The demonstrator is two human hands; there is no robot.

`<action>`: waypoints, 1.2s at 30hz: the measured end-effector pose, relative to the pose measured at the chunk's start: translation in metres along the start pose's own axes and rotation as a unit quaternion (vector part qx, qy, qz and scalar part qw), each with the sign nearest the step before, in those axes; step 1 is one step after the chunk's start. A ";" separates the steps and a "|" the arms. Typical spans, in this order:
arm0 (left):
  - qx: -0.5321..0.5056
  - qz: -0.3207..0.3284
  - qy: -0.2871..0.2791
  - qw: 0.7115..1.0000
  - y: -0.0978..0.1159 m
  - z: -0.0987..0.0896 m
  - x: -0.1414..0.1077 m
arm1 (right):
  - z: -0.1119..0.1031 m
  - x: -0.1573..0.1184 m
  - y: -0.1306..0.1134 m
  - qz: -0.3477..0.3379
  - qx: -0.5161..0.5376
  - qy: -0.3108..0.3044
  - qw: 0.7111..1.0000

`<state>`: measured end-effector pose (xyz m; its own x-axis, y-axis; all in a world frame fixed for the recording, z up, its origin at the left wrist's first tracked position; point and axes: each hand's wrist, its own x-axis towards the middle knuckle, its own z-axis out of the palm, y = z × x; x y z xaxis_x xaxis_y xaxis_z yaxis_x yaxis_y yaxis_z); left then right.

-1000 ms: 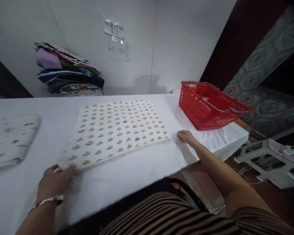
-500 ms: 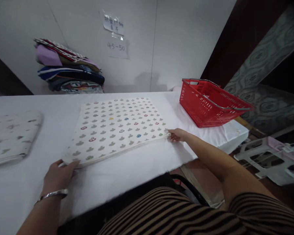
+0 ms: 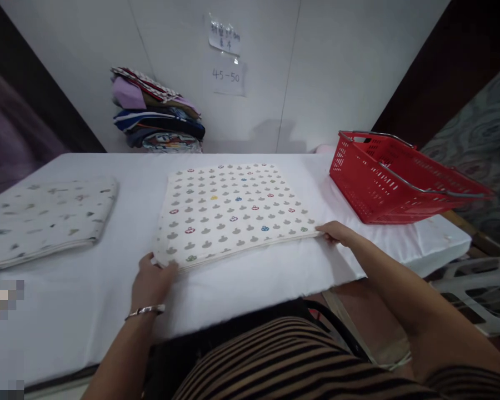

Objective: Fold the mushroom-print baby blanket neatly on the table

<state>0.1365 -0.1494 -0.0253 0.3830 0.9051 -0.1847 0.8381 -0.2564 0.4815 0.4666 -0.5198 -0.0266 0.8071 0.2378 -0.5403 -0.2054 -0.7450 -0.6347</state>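
A folded white cloth [image 3: 229, 211] with grey mushroom-like prints and a few coloured ones lies flat on the white-covered table [image 3: 241, 289]. My left hand [image 3: 154, 280], with a silver bracelet at the wrist, grips the cloth's near left corner between thumb and fingers. At the near right corner, my right hand [image 3: 335, 231] pinches the layered edge, its fingers closed. The cloth's near edge runs between both hands.
Another folded printed cloth [image 3: 54, 216] lies on the left of the table. Folded fabrics [image 3: 158, 114] are stacked at the back wall. A red basket [image 3: 383, 178] with metal handles stands at the right. A white stool [image 3: 479, 283] is beyond the table's right end.
The view has turned left, so everything appears further right and more of the left cloth shows. Both hands still hold the same corners of the mushroom-print cloth.
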 end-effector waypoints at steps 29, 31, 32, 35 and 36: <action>0.005 -0.023 -0.032 0.999 -0.021 -0.011 0.024 | 0.072 0.077 -0.010 -0.435 -0.378 0.115 0.809; 0.036 0.004 -0.003 0.999 -0.012 -0.014 0.032 | 0.078 0.075 -0.023 -0.448 -0.378 0.121 0.801; 0.052 0.034 0.024 0.998 -0.006 -0.015 0.038 | 0.082 0.074 -0.034 -0.457 -0.377 0.120 0.797; 0.091 0.185 0.076 0.976 0.015 -0.009 0.063 | 0.096 0.081 -0.072 -0.473 -0.380 0.096 0.789; 0.108 0.237 0.077 0.962 0.019 -0.003 0.072 | 0.099 0.087 -0.082 -0.466 -0.384 0.089 0.793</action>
<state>0.1790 -0.0879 -0.0263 0.6941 0.7041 0.1497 0.6506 -0.7026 0.2882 0.4991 -0.3758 -0.0762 0.4900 0.8667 0.0941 0.8673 -0.4737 -0.1531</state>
